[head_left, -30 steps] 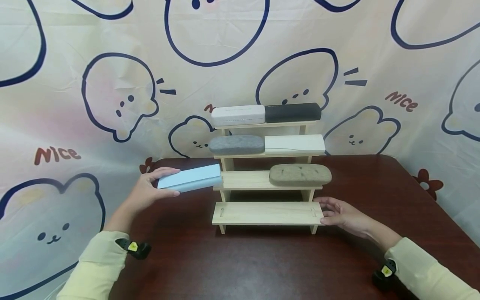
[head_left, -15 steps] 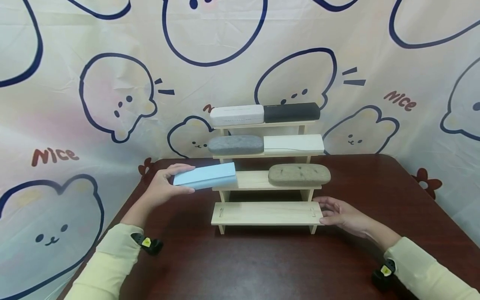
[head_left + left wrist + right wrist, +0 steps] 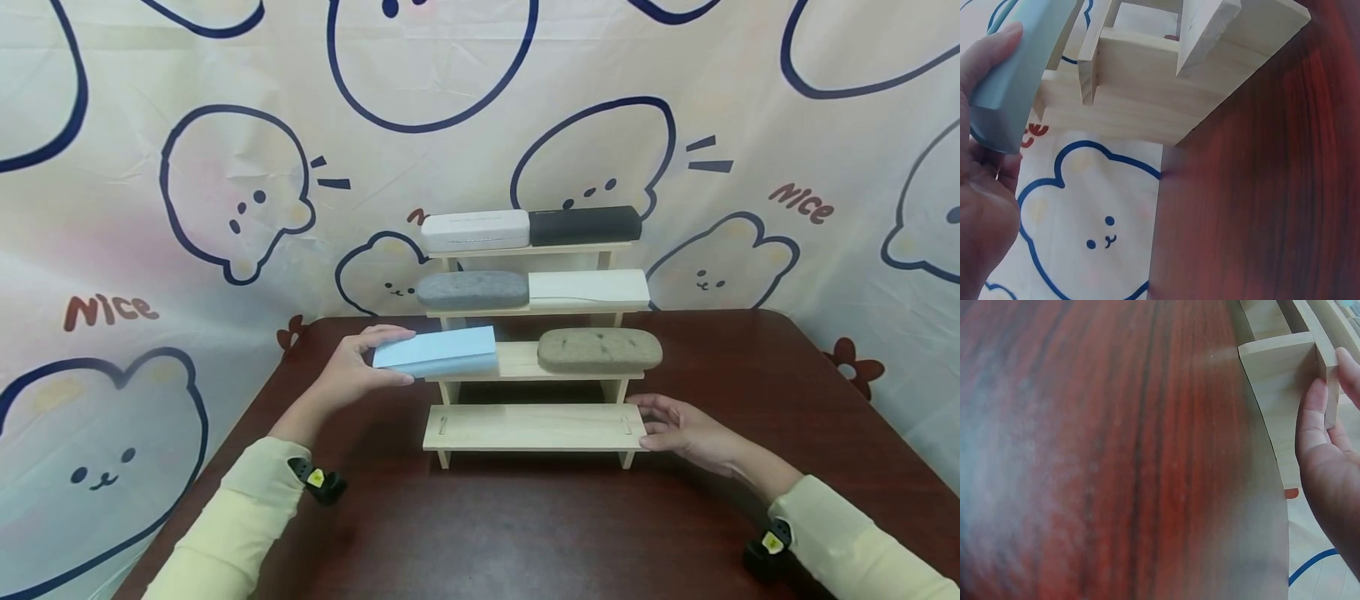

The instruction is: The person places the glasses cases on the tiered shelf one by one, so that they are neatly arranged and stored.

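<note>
My left hand [image 3: 356, 367] grips the left end of a light blue glasses case [image 3: 438, 351], thumb on the near side and fingers behind. The case's right part is over the left half of the second-lowest step of a wooden tiered stand [image 3: 525, 427]; whether it touches the board, I cannot tell. In the left wrist view the case [image 3: 1022, 75] fills the hand beside the stand's side panels. My right hand [image 3: 686, 432] pinches the right end of the lowest board, also seen in the right wrist view, where fingers [image 3: 1314, 415] lie against the board's edge.
On that same step, at right, lies an olive-brown case [image 3: 600, 350]. Above are a grey case [image 3: 474, 289] and a cream case [image 3: 588, 288], then a white case [image 3: 476, 230] and a black case [image 3: 585, 225]. A patterned cloth [image 3: 420, 167] hangs behind the dark table [image 3: 525, 533].
My left hand has moved right with the light blue glasses case, bringing it from beside the stand to over the second-lowest step. My right hand stays on the lowest board.
</note>
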